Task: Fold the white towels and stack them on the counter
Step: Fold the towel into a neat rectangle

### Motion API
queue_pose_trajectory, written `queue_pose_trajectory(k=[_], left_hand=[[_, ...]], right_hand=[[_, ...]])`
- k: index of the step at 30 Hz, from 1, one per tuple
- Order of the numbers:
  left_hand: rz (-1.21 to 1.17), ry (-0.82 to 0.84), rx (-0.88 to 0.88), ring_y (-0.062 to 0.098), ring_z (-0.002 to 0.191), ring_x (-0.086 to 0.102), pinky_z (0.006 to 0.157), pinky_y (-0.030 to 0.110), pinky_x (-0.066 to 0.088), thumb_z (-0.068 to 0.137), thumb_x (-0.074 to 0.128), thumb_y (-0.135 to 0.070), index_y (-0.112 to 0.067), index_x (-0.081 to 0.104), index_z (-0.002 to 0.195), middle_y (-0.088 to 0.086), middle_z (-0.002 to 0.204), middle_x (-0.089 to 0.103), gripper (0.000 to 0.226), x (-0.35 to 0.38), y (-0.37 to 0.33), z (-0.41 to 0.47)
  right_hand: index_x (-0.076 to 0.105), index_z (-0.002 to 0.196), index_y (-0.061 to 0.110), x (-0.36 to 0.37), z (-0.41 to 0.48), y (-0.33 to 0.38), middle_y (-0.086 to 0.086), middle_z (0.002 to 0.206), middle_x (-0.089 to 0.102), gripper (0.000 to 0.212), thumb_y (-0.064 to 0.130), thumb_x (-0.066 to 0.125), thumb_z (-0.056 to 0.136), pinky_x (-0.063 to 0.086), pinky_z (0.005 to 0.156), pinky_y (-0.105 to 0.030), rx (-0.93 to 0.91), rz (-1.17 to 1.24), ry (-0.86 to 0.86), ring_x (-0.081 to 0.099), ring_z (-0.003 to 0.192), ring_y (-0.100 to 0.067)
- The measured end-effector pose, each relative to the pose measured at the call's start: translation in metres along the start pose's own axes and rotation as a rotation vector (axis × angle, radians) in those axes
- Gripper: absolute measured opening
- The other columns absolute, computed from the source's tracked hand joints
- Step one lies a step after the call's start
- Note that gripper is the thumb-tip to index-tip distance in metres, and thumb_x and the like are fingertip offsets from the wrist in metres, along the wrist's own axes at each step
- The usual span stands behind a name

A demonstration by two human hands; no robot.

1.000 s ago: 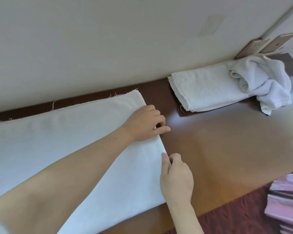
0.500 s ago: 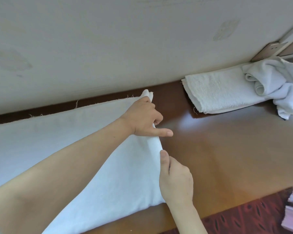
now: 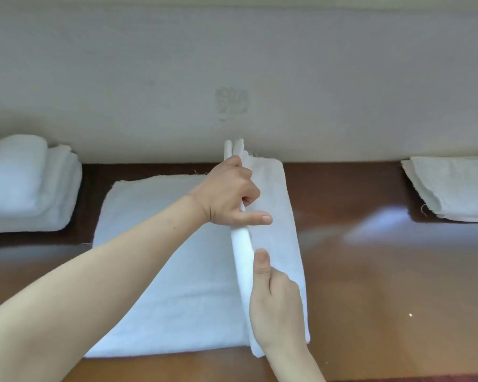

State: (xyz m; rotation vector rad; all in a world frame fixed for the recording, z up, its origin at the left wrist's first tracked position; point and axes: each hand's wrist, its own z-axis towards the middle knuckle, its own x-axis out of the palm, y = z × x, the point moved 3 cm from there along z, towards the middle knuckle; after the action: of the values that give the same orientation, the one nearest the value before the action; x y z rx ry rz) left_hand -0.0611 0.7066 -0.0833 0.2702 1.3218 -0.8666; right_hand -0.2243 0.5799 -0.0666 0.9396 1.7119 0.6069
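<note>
Towel edge (image 3: 241, 245) has lifted, pinched by left hand (image 3: 228, 195) and right hand (image 3: 276, 304).

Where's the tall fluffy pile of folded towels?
In the head view, the tall towel pile sits at the far left of the counter, against the wall, just left of the spread towel being folded.

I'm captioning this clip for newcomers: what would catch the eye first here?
At centre, the left hand and right hand grip the raised right edge of a white towel spread on the brown counter. A stack of folded towels sits far left, another folded towel far right.
</note>
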Motion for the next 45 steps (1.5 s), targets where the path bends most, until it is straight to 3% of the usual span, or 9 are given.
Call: queue_pose_trajectory(k=[6, 14, 21, 25, 30, 36, 38, 41, 45], left_hand=[[0.083, -0.052, 0.053, 0.025, 0.049, 0.036, 0.068, 0.035, 0.033, 0.081, 0.042, -0.072, -0.02, 0.034, 0.051, -0.008, 0.05, 0.032, 0.06, -0.06, 0.055, -0.084], [0.215, 0.116, 0.011, 0.017, 0.052, 0.028, 0.07, 0.039, 0.04, 0.086, 0.022, -0.081, -0.024, 0.034, 0.049, -0.013, 0.049, 0.026, 0.069, -0.077, 0.122, -0.173], [0.351, 0.257, 0.073, 0.022, 0.057, 0.042, 0.076, 0.039, 0.037, 0.09, -0.004, -0.075, -0.017, 0.054, 0.052, -0.001, 0.05, 0.051, 0.091, -0.051, 0.135, -0.204], [0.359, 0.31, 0.05, 0.019, 0.059, 0.038, 0.078, 0.037, 0.034, 0.091, 0.001, -0.072, -0.018, 0.049, 0.053, -0.005, 0.05, 0.042, 0.083, -0.042, 0.14, -0.212], [0.334, 0.347, -0.011, 0.017, 0.063, 0.039, 0.079, 0.035, 0.031, 0.091, -0.003, -0.069, -0.018, 0.051, 0.056, -0.006, 0.054, 0.048, 0.082, -0.032, 0.147, -0.224], [0.3, 0.189, 0.017, 0.016, 0.068, 0.038, 0.077, 0.034, 0.031, 0.099, 0.018, -0.064, -0.019, 0.049, 0.061, -0.009, 0.06, 0.045, 0.067, -0.03, 0.155, -0.241], [0.301, 0.155, 0.038, 0.014, 0.072, 0.032, 0.079, 0.035, 0.031, 0.1, 0.031, -0.058, -0.02, 0.046, 0.066, -0.009, 0.065, 0.041, 0.053, -0.03, 0.156, -0.248], [0.274, 0.142, 0.025, 0.015, 0.074, 0.036, 0.081, 0.038, 0.037, 0.1, 0.041, -0.042, -0.021, 0.048, 0.072, -0.006, 0.07, 0.046, 0.037, -0.03, 0.157, -0.254], [0.238, 0.139, -0.016, 0.016, 0.078, 0.042, 0.085, 0.036, 0.035, 0.1, 0.044, -0.036, -0.019, 0.054, 0.077, -0.007, 0.074, 0.046, 0.03, -0.033, 0.154, -0.26]], right_hand=[[0.04, 0.057, 0.016, 0.093, -0.028, 0.065, -0.001, 0.051, 0.043, 0.072, 0.073, 0.003, 0.077, 0.029, 0.05, -0.025, -0.019, -0.02, 0.064, 0.043, 0.052, -0.012], [0.044, 0.059, 0.019, 0.199, -0.039, 0.103, -0.001, 0.059, 0.05, 0.069, 0.069, 0.0, 0.08, 0.035, 0.055, -0.027, 0.006, -0.036, 0.117, 0.051, 0.062, -0.013], [0.045, 0.062, 0.023, 0.246, -0.039, 0.091, 0.003, 0.064, 0.053, 0.067, 0.065, -0.003, 0.082, 0.037, 0.059, -0.026, 0.043, -0.114, 0.127, 0.051, 0.065, -0.01], [0.045, 0.064, 0.027, 0.256, -0.035, 0.088, 0.005, 0.067, 0.055, 0.065, 0.063, -0.006, 0.083, 0.033, 0.055, -0.019, 0.028, -0.202, 0.127, 0.05, 0.063, -0.006], [0.046, 0.066, 0.026, 0.271, -0.032, 0.08, 0.006, 0.067, 0.056, 0.076, 0.066, -0.018, 0.076, 0.039, 0.061, -0.027, 0.008, -0.327, 0.125, 0.051, 0.064, -0.01], [0.049, 0.081, 0.024, 0.282, -0.032, 0.085, 0.007, 0.073, 0.051, 0.087, 0.069, -0.025, 0.07, 0.034, 0.059, -0.033, -0.145, -0.532, 0.143, 0.048, 0.067, -0.019], [0.046, 0.08, 0.023, 0.289, -0.035, 0.086, 0.006, 0.07, 0.049, 0.082, 0.07, -0.021, 0.077, 0.025, 0.05, -0.031, -0.214, -0.612, 0.098, 0.042, 0.06, -0.02], [0.048, 0.059, 0.022, 0.295, -0.04, 0.088, 0.006, 0.045, 0.042, 0.07, 0.068, 0.01, 0.096, 0.003, 0.042, -0.024, -0.231, -0.72, -0.045, 0.019, 0.041, -0.017], [0.05, 0.059, 0.02, 0.307, -0.048, 0.081, 0.005, 0.045, 0.041, 0.066, 0.07, 0.022, 0.092, 0.016, 0.041, -0.024, -0.276, -0.745, -0.051, 0.025, 0.033, -0.015]])
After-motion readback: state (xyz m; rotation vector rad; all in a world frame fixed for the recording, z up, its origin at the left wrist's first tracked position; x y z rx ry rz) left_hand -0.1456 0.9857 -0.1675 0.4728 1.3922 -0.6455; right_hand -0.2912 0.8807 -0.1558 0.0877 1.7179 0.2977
